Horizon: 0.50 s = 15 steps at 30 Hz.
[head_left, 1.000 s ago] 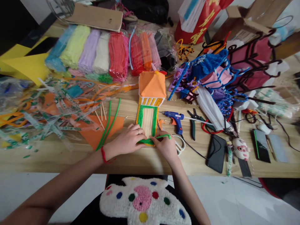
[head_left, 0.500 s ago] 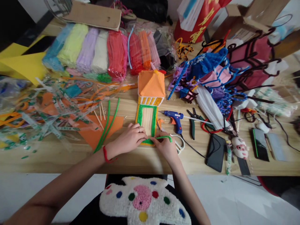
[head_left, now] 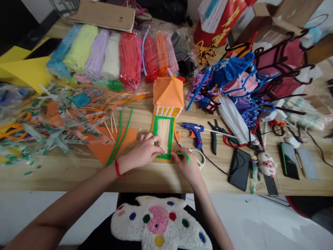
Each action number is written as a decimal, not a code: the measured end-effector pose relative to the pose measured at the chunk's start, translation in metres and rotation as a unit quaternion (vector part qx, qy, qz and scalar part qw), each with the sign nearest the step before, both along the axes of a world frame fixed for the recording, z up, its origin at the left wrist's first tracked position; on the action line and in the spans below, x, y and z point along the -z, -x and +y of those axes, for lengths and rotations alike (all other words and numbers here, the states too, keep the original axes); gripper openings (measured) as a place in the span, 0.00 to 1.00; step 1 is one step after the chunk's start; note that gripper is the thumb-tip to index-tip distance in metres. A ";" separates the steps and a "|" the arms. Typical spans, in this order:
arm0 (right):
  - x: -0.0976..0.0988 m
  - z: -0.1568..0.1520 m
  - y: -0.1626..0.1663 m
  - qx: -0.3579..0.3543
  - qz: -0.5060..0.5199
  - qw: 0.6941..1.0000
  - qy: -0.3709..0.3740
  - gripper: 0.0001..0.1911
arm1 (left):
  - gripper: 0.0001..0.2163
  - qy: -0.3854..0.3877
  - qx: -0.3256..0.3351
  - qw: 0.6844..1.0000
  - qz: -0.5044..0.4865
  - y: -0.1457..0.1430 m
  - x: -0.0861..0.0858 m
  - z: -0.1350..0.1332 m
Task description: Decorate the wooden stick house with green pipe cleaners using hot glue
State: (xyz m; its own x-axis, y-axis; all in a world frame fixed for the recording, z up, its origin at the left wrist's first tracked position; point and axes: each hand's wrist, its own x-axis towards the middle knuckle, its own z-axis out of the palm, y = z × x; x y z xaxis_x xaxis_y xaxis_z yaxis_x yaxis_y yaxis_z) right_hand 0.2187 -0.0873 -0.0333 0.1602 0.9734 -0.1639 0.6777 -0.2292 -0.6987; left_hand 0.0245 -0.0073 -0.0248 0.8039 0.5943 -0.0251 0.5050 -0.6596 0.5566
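Note:
A small craft house (head_left: 168,93) with an orange roof stands at the far end of a flat base. Pale wooden sticks (head_left: 163,133) fill the middle of the base, framed by green pipe cleaner with an orange outer edge. My left hand (head_left: 145,150) rests at the base's near left side, thumb tip on the near green border, fingers bent and apart from the thumb. At the near right corner my right hand (head_left: 187,167) pinches a green pipe cleaner (head_left: 184,153), whose loose end bends down over the fingers. White-handled scissors (head_left: 200,158) lie partly hidden behind this hand.
A blue glue gun (head_left: 194,130) and pliers (head_left: 213,137) lie right of the base. Two green pipe cleaners (head_left: 126,130) rest on orange sheet at left, beside plastic scraps (head_left: 59,121). Bagged pipe cleaners (head_left: 96,55) line the back. A phone (head_left: 238,169) lies at right.
My left fingers have lifted and spread from the thumb, drawing slightly back from the near border. The pipe cleaner's loose end at my right hand now hangs lower.

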 end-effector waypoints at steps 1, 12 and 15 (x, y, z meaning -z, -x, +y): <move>0.000 0.000 0.000 0.000 -0.008 1.000 0.002 0.07 | 0.09 0.001 -0.002 1.000 0.001 0.000 0.000 0.000; -0.002 0.004 0.001 -0.030 -0.031 0.999 -0.005 0.05 | 0.09 0.015 -0.020 1.000 0.000 0.000 0.008 0.000; -0.001 0.003 0.001 -0.030 -0.037 0.999 -0.008 0.05 | 0.08 0.018 -0.018 1.000 -0.006 0.000 0.008 0.000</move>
State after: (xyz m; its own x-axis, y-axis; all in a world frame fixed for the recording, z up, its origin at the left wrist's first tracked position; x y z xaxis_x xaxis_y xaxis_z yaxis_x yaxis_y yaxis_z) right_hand 0.2175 -0.0838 -0.0323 0.1127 0.9840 -0.1377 0.7395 -0.1756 -0.6498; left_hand 0.0246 -0.0068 -0.0330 0.7828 0.6211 -0.0379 0.5211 -0.6210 0.5855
